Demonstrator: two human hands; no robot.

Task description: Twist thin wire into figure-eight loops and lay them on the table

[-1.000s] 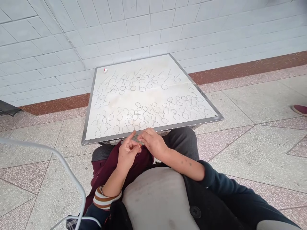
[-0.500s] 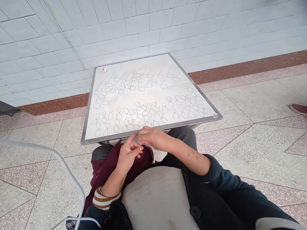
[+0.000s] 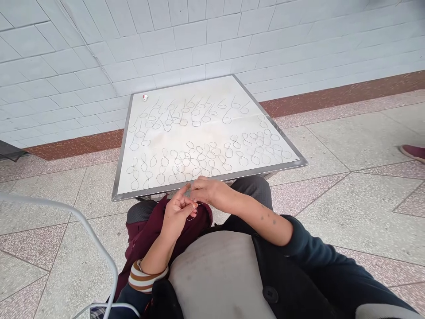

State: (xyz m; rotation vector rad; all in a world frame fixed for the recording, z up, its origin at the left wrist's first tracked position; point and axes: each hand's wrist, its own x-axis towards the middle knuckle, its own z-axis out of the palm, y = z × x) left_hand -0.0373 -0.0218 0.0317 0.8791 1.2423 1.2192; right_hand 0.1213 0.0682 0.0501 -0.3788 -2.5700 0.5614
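A thin wire loop (image 3: 191, 218) hangs from the pinched thumb and finger of my left hand (image 3: 177, 213), above my lap. My right hand (image 3: 209, 191) is bent close beside it, its fingers pressed together near the loop's upper end; a short bit of wire shows between the two hands. My right fingertips are partly hidden behind the back of that hand. Just beyond both hands is the near edge of a white board table (image 3: 206, 133). Thin wire pieces lie on it: figure-eight shapes (image 3: 189, 161) in the near half, single loops with straight tails (image 3: 196, 123) in the far half.
A small red and white object (image 3: 145, 97) sits at the table's far left corner. Behind stands a white tiled wall (image 3: 222, 26). A pale curved metal tube (image 3: 96, 248) rises at the lower left. At the right edge, a dark red shoe (image 3: 413, 151) rests on the floor.
Very little differs. My right forearm and hand have shifted slightly, and the wire loop sits a touch further left. The wire pieces on the table have stayed put.
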